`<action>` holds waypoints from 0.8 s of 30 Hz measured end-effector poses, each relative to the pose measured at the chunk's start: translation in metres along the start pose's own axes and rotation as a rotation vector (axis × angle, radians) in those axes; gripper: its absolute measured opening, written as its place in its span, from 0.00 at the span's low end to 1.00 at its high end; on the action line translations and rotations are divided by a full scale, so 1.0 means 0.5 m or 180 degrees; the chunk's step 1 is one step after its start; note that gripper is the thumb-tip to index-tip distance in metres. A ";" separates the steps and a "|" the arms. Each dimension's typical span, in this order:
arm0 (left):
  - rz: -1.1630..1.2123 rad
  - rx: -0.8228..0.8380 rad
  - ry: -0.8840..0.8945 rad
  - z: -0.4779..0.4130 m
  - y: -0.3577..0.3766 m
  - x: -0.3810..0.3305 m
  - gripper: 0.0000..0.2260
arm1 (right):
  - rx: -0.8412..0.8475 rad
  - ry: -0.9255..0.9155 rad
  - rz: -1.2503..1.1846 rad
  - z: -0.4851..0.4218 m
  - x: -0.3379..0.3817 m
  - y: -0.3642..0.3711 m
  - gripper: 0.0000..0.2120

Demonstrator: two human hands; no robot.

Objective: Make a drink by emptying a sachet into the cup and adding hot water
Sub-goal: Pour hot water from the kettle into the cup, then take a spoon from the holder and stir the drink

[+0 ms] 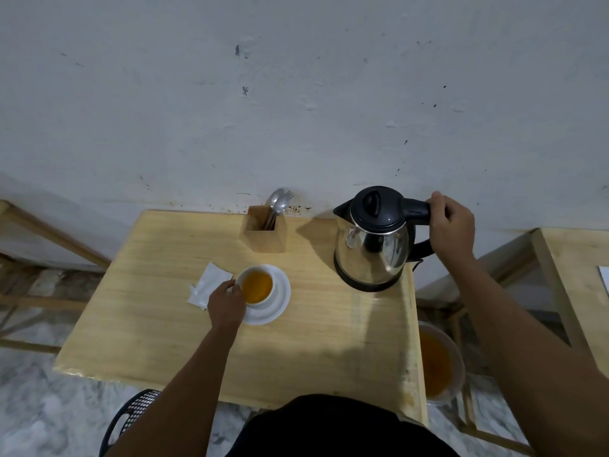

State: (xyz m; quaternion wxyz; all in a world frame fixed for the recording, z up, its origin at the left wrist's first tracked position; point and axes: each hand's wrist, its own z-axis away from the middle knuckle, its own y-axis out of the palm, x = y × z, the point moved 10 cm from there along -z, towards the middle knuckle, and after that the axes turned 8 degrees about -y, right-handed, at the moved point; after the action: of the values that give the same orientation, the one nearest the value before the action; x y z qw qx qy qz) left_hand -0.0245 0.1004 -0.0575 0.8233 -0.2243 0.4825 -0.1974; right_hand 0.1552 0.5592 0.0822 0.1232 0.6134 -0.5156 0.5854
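Head view looks down on one pale rectangular wooden table (164,324) set against a scuffed white wall (296,94). Near its far right corner stands one polished steel electric kettle (372,249) with a black lid, upright on its black base. The right hand (451,225) is curled shut around the kettle's black handle. Beside the table's right edge, lower down, sits one clear plastic container (438,364) of amber liquid. Towards the middle of the table lies one round white saucer (280,298), and on it stands one small white ceramic cup (256,285), filled nearly to the rim with clear amber-orange drink. The left hand (227,305) is loosely curved with its fingertips touching the cup's near-left side. Just left of the cup, partly under that hand, lies one flat white paper sachet (207,285), creased. At the far edge stands one square wooden holder (263,232) with two metal spoons and one fork.
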 end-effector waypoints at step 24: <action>-0.0333 0.1220 0.0326 -0.025 -0.012 -0.044 0.05 | 0.1170 -0.0375 0.0184 0.152 0.280 0.422 0.07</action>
State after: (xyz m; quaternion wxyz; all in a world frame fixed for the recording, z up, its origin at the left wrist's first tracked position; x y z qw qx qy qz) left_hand -0.0462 0.1052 -0.0442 0.8140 -0.0779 0.4651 -0.3392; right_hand 0.0060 0.3409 0.0837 -0.0381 0.6437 -0.4238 0.6361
